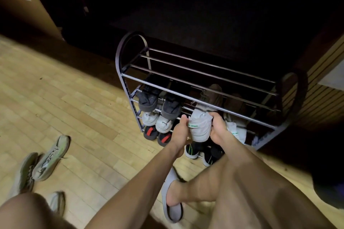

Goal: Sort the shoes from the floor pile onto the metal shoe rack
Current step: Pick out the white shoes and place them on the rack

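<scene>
A white sneaker with a green heel stripe (200, 125) is gripped on both sides, my left hand (181, 132) on its left and my right hand (218, 128) on its right, heel toward me, toe pushed between the bars of the metal shoe rack (186, 77). Its white partner (236, 132) sits on the rack just to the right. Dark grey shoes (149, 99), white shoes (149, 118), black-and-red sandals (150, 133) and black shoes with green stripes (191, 150) fill lower tiers. A pale green-grey pair of sneakers (51, 158) lies on the floor at left.
The rack's top tier of bars holds nothing. Brown shoes (213, 95) rest on a middle tier. My foot in a white slide (172, 201) stands on the wooden floor (65, 98) before the rack. A slatted wall (320, 96) is at right; behind the rack is dark.
</scene>
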`<state>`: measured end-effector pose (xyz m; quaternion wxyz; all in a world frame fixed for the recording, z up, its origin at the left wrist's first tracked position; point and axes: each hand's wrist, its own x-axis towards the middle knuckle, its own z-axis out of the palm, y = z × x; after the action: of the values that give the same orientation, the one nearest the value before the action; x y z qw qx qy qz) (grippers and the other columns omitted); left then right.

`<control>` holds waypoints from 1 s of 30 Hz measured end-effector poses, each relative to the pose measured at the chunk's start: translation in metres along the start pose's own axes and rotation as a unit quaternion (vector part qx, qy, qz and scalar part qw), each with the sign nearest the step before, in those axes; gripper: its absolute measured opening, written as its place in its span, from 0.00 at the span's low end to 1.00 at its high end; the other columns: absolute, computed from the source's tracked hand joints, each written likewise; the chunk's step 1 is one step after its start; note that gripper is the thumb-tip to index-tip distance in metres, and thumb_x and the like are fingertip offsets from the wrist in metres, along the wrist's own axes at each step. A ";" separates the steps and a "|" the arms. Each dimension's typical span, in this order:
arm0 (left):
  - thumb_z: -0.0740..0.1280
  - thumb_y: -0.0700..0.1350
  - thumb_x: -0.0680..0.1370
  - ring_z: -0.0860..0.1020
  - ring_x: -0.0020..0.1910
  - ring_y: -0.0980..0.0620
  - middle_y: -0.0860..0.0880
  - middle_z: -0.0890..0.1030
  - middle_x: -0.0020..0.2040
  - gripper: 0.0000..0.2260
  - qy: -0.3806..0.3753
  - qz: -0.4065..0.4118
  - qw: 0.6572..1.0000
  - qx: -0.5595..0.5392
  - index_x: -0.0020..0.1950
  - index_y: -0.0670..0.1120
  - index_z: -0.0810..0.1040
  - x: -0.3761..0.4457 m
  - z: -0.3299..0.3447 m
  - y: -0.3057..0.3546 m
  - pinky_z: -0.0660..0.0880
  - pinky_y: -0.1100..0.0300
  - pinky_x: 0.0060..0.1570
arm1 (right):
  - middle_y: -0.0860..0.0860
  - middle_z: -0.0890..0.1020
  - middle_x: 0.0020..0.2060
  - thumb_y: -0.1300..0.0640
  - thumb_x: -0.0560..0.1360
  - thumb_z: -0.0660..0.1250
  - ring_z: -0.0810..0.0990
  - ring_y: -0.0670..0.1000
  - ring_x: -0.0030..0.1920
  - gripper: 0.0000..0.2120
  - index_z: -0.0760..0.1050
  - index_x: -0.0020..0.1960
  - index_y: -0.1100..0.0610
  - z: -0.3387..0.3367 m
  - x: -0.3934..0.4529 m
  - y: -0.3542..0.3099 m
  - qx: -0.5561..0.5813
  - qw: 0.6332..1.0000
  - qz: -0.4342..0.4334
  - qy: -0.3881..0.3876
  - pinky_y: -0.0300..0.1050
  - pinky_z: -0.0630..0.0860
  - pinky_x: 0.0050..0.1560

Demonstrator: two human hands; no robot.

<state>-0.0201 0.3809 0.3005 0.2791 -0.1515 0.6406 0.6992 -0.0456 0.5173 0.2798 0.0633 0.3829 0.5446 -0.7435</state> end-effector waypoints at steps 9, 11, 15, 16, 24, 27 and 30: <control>0.52 0.56 0.83 0.81 0.42 0.60 0.55 0.84 0.45 0.18 0.018 0.026 0.999 0.009 0.49 0.52 0.81 0.028 0.022 0.008 0.74 0.64 0.39 | 0.59 0.77 0.63 0.48 0.80 0.58 0.77 0.61 0.61 0.24 0.71 0.66 0.66 0.006 0.053 -0.004 -0.063 0.996 0.033 0.047 0.53 0.73 0.65; 0.52 0.55 0.83 0.80 0.41 0.60 0.55 0.84 0.43 0.18 0.021 0.028 0.999 0.007 0.47 0.52 0.80 0.031 0.022 0.006 0.74 0.63 0.40 | 0.61 0.78 0.63 0.51 0.80 0.60 0.78 0.62 0.61 0.22 0.72 0.67 0.66 0.007 0.063 0.000 -0.096 0.994 0.036 0.031 0.54 0.75 0.63; 0.50 0.56 0.84 0.78 0.42 0.62 0.58 0.81 0.45 0.19 0.005 0.013 1.000 -0.018 0.51 0.51 0.78 0.031 0.023 0.003 0.73 0.64 0.42 | 0.60 0.78 0.62 0.54 0.81 0.58 0.78 0.59 0.60 0.19 0.73 0.65 0.66 0.010 0.032 -0.010 -0.200 0.975 0.019 0.098 0.47 0.73 0.55; 0.50 0.57 0.84 0.77 0.45 0.62 0.58 0.80 0.48 0.19 0.004 0.010 1.000 -0.027 0.55 0.50 0.77 0.030 0.022 0.005 0.73 0.63 0.45 | 0.60 0.78 0.61 0.55 0.81 0.56 0.78 0.59 0.59 0.19 0.74 0.64 0.66 0.010 0.033 -0.010 -0.212 0.972 0.005 0.104 0.46 0.72 0.53; 0.49 0.58 0.84 0.71 0.42 0.61 0.56 0.76 0.57 0.21 0.011 0.009 0.999 -0.040 0.59 0.49 0.76 0.026 0.006 0.010 0.71 0.60 0.49 | 0.60 0.77 0.65 0.54 0.82 0.53 0.76 0.61 0.63 0.21 0.72 0.68 0.63 0.003 0.020 -0.008 -0.225 0.971 -0.052 0.063 0.47 0.72 0.57; 0.49 0.60 0.83 0.73 0.53 0.57 0.53 0.71 0.69 0.25 0.032 0.022 0.998 -0.049 0.71 0.47 0.71 0.017 -0.005 0.015 0.71 0.58 0.54 | 0.63 0.75 0.66 0.54 0.82 0.50 0.74 0.63 0.65 0.22 0.72 0.67 0.66 -0.001 0.007 -0.012 -0.301 0.946 -0.074 0.094 0.50 0.69 0.62; 0.48 0.59 0.84 0.64 0.73 0.51 0.51 0.69 0.74 0.26 0.035 0.044 0.998 -0.041 0.74 0.45 0.69 0.000 -0.020 0.025 0.62 0.50 0.72 | 0.64 0.75 0.64 0.52 0.83 0.50 0.74 0.62 0.64 0.23 0.72 0.66 0.67 -0.003 -0.011 -0.018 -0.331 0.933 -0.121 0.072 0.49 0.69 0.62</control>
<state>-0.0374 0.3607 0.3178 0.2189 -0.1584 0.6269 0.7308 -0.0459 0.5235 0.3004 0.0562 0.3238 0.8051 -0.4938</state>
